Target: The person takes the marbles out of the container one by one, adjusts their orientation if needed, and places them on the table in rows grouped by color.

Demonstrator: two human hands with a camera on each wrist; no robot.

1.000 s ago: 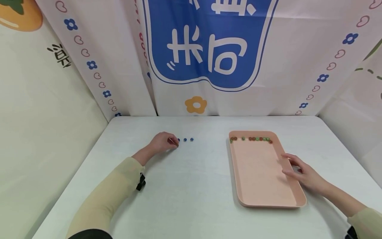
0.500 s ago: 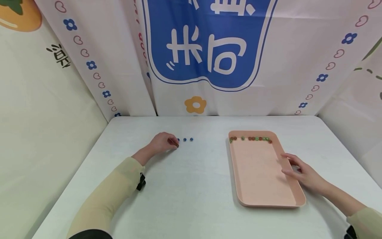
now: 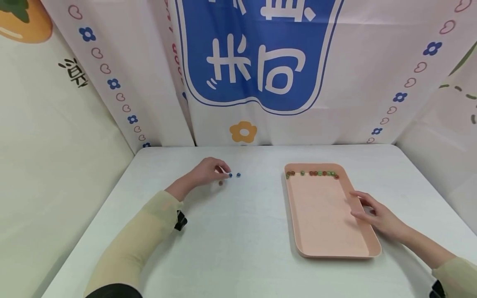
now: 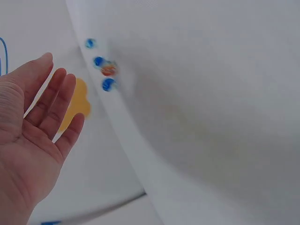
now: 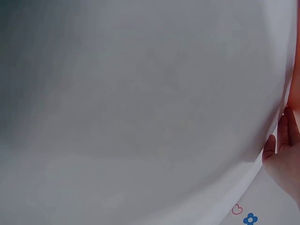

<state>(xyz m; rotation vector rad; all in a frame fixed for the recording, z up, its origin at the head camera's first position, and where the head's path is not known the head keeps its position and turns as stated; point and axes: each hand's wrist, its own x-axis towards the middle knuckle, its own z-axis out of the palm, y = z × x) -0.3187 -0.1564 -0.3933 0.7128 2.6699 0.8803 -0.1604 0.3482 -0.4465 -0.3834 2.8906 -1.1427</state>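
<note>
Over the far part of the white table hovers my left hand [image 3: 210,170], fingers loosely bent, nothing between them in the left wrist view. Its fingertips are close to a blue glass marble [image 3: 230,175]. Another blue marble [image 3: 238,175] lies to the right, and an orange-brown marble [image 3: 220,183] sits just below the hand. A third blue marble [image 4: 108,84] shows only in the left wrist view. With thumb and forefinger over the rim, my right hand [image 3: 380,217] holds the right side of a pink tray [image 3: 292,211].
Along the tray's far end lie several green marbles [image 3: 319,173] and brown-red marbles [image 3: 315,173]. The white table [image 3: 231,240] stretches between tray and left arm. A printed cloth [image 3: 346,103] hangs behind the table's far edge.
My left hand has moved slightly away and right, off the orange-brown marble, which now lies uncovered on the table. The right hand and tray stay put.
</note>
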